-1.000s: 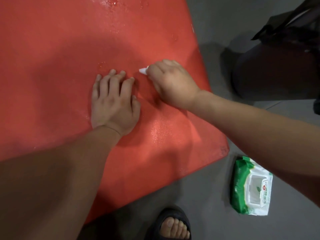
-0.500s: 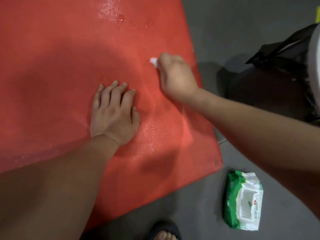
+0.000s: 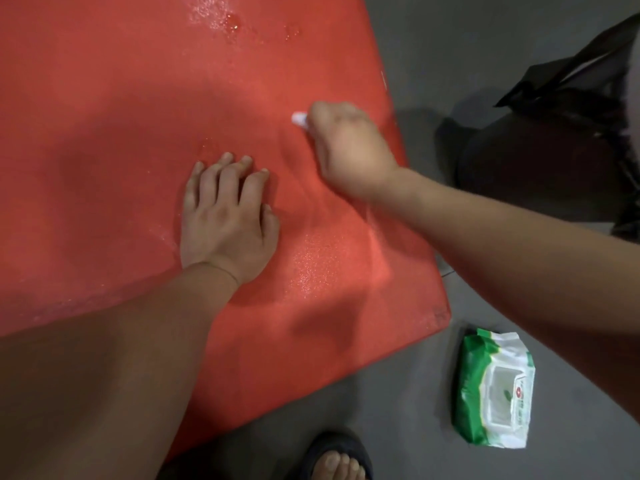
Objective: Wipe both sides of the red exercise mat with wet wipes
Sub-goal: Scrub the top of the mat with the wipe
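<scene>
- The mat (image 3: 104, 98) fills the left and centre of the frame, lying flat on the grey floor (image 3: 433, 36). Its right edge runs from top centre down to a corner at lower right.
- The right hand (image 3: 346, 147) is just inside that edge, fingers curled tight round a wipe (image 3: 300, 118). Only a white tip shows, at the fist's upper left, touching the mat.
- From that tip the widest stretch of mat lies left and up. Wet sheen shows at top centre and below the right forearm.
- The left hand (image 3: 225, 220) presses palm-down on the mat, fingers nearly straight and holding nothing. It lies near the fist, to its lower left, so I judge a sweep that way would meet it.
- Off the mat: a wipes pack (image 3: 495, 386) at lower right, a black bag (image 3: 554, 133) at right, a sandalled foot (image 3: 339, 459) at the bottom edge.
</scene>
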The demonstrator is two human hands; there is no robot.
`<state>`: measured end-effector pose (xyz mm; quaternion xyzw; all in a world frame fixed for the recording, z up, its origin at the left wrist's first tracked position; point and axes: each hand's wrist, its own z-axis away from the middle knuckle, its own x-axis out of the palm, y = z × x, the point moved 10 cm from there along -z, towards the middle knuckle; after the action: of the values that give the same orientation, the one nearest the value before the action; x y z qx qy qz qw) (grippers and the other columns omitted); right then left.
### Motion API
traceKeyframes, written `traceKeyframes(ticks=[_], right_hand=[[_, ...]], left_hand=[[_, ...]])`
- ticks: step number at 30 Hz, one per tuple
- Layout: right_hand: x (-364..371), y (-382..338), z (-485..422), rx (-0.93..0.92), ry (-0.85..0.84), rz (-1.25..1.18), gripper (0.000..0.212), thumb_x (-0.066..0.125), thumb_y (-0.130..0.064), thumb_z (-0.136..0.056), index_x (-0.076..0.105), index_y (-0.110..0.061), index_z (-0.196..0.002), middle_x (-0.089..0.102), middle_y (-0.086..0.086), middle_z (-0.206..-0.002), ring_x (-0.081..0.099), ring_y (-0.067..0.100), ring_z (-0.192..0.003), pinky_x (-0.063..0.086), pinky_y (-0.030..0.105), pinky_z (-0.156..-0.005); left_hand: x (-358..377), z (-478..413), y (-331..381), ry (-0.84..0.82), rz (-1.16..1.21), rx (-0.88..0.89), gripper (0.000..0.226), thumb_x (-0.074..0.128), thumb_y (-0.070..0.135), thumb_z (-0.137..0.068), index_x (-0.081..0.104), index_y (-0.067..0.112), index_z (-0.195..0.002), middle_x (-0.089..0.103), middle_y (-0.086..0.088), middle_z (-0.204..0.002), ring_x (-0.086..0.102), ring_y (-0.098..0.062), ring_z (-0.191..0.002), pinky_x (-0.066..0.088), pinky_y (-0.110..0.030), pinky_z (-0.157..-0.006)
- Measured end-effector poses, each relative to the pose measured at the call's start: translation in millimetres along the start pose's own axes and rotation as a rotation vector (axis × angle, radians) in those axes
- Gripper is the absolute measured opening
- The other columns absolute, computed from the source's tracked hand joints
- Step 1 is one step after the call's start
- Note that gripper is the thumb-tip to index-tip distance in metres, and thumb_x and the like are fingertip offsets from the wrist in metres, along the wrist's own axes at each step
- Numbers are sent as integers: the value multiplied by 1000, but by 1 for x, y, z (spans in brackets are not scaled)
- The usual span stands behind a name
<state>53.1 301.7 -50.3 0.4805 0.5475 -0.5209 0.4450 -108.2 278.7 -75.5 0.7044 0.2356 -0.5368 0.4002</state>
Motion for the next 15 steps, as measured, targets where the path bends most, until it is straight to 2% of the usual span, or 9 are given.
traceKeyframes(ticks=[2,3,4,8,10,12,15], right_hand=[[5,-16,11,-179,-58,46,30,37,-31,-104,59,-11,-97,63,13,-87,56,37,-80,41,45,-71],[3,-5,8,-180,-50,67,31,37,-31,-104,59,-11,-96,63,13,-87,57,37,-80,40,45,-71],[0,13,2,-113,-26,78,30,39,-31,-104,59,-10,-95,64,15,-87,57,39,-80,40,46,-70],[-19,98,-18,380,115,171,32,35,-32,-104,56,-7,-103,67,20,-100,61,42,-91,42,48,-75],[-15,94,-24,460,129,149,31,35,-31,-105,56,-8,-105,68,17,-102,62,41,-94,43,46,-77],[-6,56,-31,353,130,80,29,38,-31,-105,58,-10,-100,69,16,-95,63,39,-88,45,45,-74],[10,-21,-26,-53,22,-51,29,40,-30,-104,59,-11,-94,67,15,-88,61,39,-82,45,45,-71]], left_hand=[[0,0,0,0,-1,2,48,48,33,-91,58,16,-134,52,-9,-146,38,-32,-144,15,-49,-126],[0,0,0,-3,0,3,48,48,33,-91,58,16,-135,51,-9,-146,38,-32,-144,15,-49,-126],[1,0,-1,-6,2,2,48,48,33,-91,57,16,-135,51,-9,-146,37,-32,-144,15,-49,-126],[1,0,-1,-7,-11,1,48,48,34,-91,57,17,-135,51,-9,-146,36,-32,-144,15,-49,-126],[1,0,0,-3,-14,2,48,49,33,-90,58,17,-134,51,-9,-145,36,-32,-143,15,-49,-126],[0,0,1,-4,-21,5,48,49,33,-90,57,17,-135,51,-9,-145,36,-32,-143,15,-49,-125],[0,-1,1,-2,-24,5,48,49,34,-90,57,18,-134,51,-9,-146,37,-32,-143,16,-49,-125]])
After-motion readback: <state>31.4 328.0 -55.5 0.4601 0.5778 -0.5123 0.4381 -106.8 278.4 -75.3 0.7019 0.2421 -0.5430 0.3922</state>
